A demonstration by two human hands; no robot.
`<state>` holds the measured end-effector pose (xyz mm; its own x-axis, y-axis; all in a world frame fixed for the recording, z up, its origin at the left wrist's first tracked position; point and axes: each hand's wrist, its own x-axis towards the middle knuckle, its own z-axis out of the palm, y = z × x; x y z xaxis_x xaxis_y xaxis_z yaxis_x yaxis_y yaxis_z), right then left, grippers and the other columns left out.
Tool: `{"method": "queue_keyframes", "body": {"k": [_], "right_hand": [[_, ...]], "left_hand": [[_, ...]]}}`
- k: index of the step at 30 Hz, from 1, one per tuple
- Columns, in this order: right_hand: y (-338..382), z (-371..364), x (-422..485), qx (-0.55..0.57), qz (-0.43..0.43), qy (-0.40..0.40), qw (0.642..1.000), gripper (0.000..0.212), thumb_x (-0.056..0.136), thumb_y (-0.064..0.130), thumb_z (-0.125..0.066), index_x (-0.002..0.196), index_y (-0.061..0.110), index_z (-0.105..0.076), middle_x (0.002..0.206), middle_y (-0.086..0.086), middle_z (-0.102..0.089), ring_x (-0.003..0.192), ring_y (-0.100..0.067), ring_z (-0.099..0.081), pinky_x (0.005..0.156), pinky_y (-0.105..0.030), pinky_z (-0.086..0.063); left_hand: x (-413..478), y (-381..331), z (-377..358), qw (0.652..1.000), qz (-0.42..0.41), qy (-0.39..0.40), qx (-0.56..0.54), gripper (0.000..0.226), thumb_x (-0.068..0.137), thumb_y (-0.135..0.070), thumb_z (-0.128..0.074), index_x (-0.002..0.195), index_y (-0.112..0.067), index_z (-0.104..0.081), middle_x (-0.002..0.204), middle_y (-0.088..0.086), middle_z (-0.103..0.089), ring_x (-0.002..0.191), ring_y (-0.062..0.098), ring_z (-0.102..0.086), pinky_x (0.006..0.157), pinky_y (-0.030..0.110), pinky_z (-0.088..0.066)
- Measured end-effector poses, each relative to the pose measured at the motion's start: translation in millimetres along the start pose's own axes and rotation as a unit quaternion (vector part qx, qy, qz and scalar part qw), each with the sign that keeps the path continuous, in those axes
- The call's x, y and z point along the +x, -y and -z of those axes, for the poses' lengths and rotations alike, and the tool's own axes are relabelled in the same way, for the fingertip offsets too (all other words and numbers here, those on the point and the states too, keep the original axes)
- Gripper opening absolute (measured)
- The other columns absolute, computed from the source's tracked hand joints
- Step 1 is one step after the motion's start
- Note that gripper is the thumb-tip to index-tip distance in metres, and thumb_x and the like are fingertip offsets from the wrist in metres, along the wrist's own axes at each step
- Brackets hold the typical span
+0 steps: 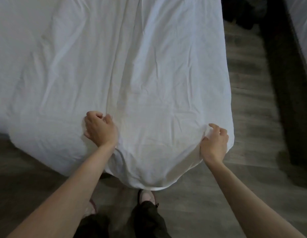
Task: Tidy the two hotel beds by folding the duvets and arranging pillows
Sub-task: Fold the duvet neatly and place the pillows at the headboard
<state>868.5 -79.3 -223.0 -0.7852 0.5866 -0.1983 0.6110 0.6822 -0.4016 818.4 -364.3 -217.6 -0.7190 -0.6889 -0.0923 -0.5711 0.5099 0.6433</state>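
The duvet lay white and creased along the right part of the bed, folded into a long strip that ran from the top of the view down toward the person. Its near end hung over the foot of the bed in a rounded sag, with the lowest hem just above the floor. A long lengthwise fold ridge ran down the left side of the strip.

The left hand sat at that ridge near the foot of the bed, its fingers curled in and gripping a bunch of the cloth. The right hand was at the duvet's right edge, where the fabric dropped off the side of the bed; its fingers were bent over the edge and its thumb pressed in from the near side, pinching the cloth. Both bare forearms reached forward from the bottom corners of the view, well apart, with the hanging end of the duvet between them.

Below the hem stood the person's light shoes and dark trousers on grey wood-look flooring. To the right, across a strip of floor, ran a dark bed base, and the white corner of a second bed showed at the upper right, blurred.
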Motion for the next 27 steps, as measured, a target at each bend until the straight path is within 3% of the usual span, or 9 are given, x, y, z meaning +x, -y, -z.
{"method": "queue_keyframes", "body": {"k": [3, 6, 8, 11, 17, 19, 22, 24, 27], "right_hand": [[28, -5, -15, 0.02, 0.195, -0.093, 0.976, 0.058, 0.083, -0.011, -0.043, 0.136, 0.011, -0.049, 0.146, -0.008, -0.042, 0.135, -0.025, -0.034, 0.114, -0.04, -0.027], [67, -20, -17, -0.02, 0.359, -0.017, 0.933, 0.052, 0.098, 0.007, -0.04, 0.148, 0.018, -0.036, 0.156, -0.005, -0.03, 0.146, -0.024, -0.021, 0.12, -0.042, -0.015], [74, -35, -13, -0.079, 0.386, 0.078, 0.916, 0.053, 0.103, 0.029, -0.025, 0.155, 0.029, -0.012, 0.163, 0.001, -0.007, 0.15, -0.022, 0.001, 0.121, -0.048, -0.003], [52, -52, -2, -0.166, 0.405, 0.102, 0.893, 0.059, 0.099, 0.056, -0.013, 0.153, 0.04, 0.007, 0.161, 0.008, 0.016, 0.147, -0.022, 0.019, 0.116, -0.058, 0.01], [-1, -51, -5, -0.299, 0.453, 0.09, 0.835, 0.102, 0.077, 0.084, -0.035, 0.154, 0.031, 0.005, 0.162, -0.007, 0.01, 0.147, -0.038, 0.008, 0.109, -0.072, 0.0], [-12, -50, -11, -0.317, 0.451, 0.094, 0.829, 0.124, 0.063, 0.08, -0.059, 0.154, 0.03, 0.008, 0.162, -0.011, 0.006, 0.147, -0.042, 0.003, 0.109, -0.073, -0.009], [-31, -49, -34, -0.341, 0.417, 0.113, 0.835, 0.142, 0.053, 0.047, -0.089, 0.153, 0.035, 0.012, 0.161, -0.014, 0.007, 0.145, -0.047, -0.001, 0.112, -0.067, -0.015], [-38, -44, -49, -0.359, 0.395, 0.121, 0.837, 0.133, 0.067, 0.028, -0.084, 0.149, 0.039, 0.021, 0.159, -0.013, 0.021, 0.145, -0.047, 0.007, 0.116, -0.061, -0.012], [-32, -20, -60, -0.375, 0.388, 0.183, 0.822, 0.11, 0.087, 0.033, -0.068, 0.146, 0.042, 0.025, 0.155, -0.008, 0.033, 0.145, -0.041, 0.016, 0.119, -0.052, -0.008]], "left_hand": [[-25, -35, -5, 0.966, -0.251, -0.054, -0.006, 0.035, 0.082, -0.007, -0.054, 0.116, -0.011, -0.057, 0.129, 0.008, -0.053, 0.122, 0.025, -0.047, 0.103, 0.041, -0.026], [-43, -66, -26, 0.901, -0.425, 0.078, 0.046, 0.041, 0.096, -0.012, -0.043, 0.136, -0.016, -0.051, 0.147, 0.005, -0.043, 0.141, 0.025, -0.033, 0.117, 0.046, -0.018], [-42, -57, -38, 0.883, -0.422, 0.148, 0.14, 0.047, 0.101, -0.027, -0.035, 0.148, -0.025, -0.036, 0.158, 0.003, -0.025, 0.148, 0.029, -0.014, 0.119, 0.053, -0.009], [-39, -9, -48, 0.875, -0.399, 0.154, 0.225, 0.058, 0.098, -0.05, -0.031, 0.153, -0.037, -0.017, 0.163, 0.0, -0.003, 0.148, 0.034, 0.004, 0.115, 0.06, 0.001], [-52, 71, -28, 0.827, -0.445, 0.193, 0.285, 0.089, 0.081, -0.075, -0.038, 0.154, -0.035, -0.006, 0.162, 0.007, 0.006, 0.145, 0.045, 0.009, 0.115, 0.055, 0.002], [-51, 84, -21, 0.814, -0.459, 0.197, 0.296, 0.098, 0.077, -0.071, -0.055, 0.154, -0.036, -0.005, 0.162, 0.01, 0.004, 0.144, 0.048, 0.006, 0.117, 0.052, 0.002], [-61, 88, -12, 0.821, -0.429, 0.22, 0.307, 0.112, 0.068, -0.047, -0.08, 0.154, -0.034, -0.009, 0.162, 0.01, 0.002, 0.144, 0.047, 0.001, 0.117, 0.053, -0.006], [-70, 83, -6, 0.828, -0.399, 0.23, 0.319, 0.114, 0.07, -0.031, -0.083, 0.154, -0.034, -0.006, 0.162, 0.007, 0.007, 0.145, 0.047, 0.0, 0.116, 0.051, -0.007], [-80, 67, 9, 0.822, -0.366, 0.258, 0.353, 0.104, 0.087, -0.028, -0.068, 0.151, -0.035, 0.013, 0.159, 0.003, 0.022, 0.145, 0.045, 0.004, 0.118, 0.048, -0.007]]}}
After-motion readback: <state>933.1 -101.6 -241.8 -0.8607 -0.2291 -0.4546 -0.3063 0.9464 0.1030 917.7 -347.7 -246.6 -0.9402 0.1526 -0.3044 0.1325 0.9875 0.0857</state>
